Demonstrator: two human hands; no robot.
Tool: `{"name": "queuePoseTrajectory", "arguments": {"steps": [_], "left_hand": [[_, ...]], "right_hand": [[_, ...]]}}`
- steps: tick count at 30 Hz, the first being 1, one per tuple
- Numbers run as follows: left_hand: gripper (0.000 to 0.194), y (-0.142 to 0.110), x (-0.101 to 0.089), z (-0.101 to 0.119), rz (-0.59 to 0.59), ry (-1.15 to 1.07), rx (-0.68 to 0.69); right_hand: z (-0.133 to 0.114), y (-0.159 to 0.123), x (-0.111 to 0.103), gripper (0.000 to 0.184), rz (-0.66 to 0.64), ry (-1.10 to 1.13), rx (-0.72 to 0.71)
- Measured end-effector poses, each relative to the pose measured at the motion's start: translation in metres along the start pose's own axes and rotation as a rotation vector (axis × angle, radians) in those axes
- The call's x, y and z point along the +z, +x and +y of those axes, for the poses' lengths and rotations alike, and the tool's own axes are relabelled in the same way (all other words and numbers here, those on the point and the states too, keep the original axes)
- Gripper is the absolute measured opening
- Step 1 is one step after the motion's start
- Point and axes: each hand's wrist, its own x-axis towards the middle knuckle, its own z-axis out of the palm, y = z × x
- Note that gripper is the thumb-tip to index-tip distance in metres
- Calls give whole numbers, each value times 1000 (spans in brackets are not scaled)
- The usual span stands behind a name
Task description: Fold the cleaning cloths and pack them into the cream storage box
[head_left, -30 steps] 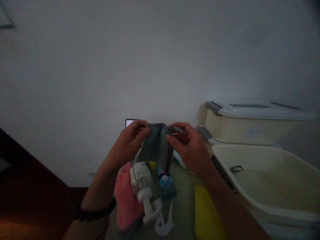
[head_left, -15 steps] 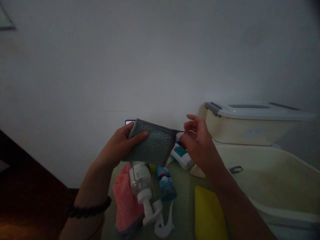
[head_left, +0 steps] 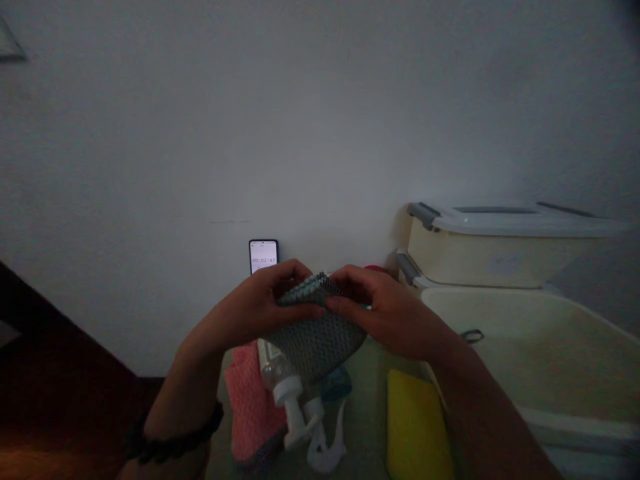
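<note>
A grey-green textured cleaning cloth point(head_left: 320, 343) with a dark checked edge is held up between both hands, folded at its top. My left hand point(head_left: 265, 300) pinches its upper left part, thumb on the near face. My right hand point(head_left: 380, 307) grips the upper right part, its thumb tip close to the left one. Below the cloth lie a clear pump bottle point(head_left: 287, 393) with a white head and a pink cloth point(head_left: 253, 407). A blue bottle point(head_left: 336, 385) is partly hidden behind the held cloth.
A phone point(head_left: 263, 255) showing a timer leans on the wall. At the right, a lidded cream bin point(head_left: 480, 257) stands behind an open cream bin point(head_left: 550, 333) with a dark loop point(head_left: 473, 336) in it. A yellow cloth point(head_left: 417, 427) and a white hooked piece point(head_left: 327, 457) lie in front.
My right hand has moved left and now grips the cloth close to my left hand. The cloth's top edge has folded together, and the phone has come into fuller view.
</note>
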Motion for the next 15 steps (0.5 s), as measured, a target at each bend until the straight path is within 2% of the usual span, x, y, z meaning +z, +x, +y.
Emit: {"name": "queuePoseTrajectory", "arguments": {"steps": [3,5,8,11,15], "left_hand": [[15,-1,-9,-7,-5,-32,-89],[12,0,-15,-12,101,-83,-83],[13,2,-16,-14,287,-321,-13],[15,4,-11,-13,327,-510,4],[13,7,-6,-7,384,-551,-35]], "right_hand": [[4,2,-5,12,87,120,14],[6,4,-5,13,187,202,32],[5,7,-1,12,285,338,58],[0,8,4,20,244,415,124],[-3,5,7,29,80,524,157]]}}
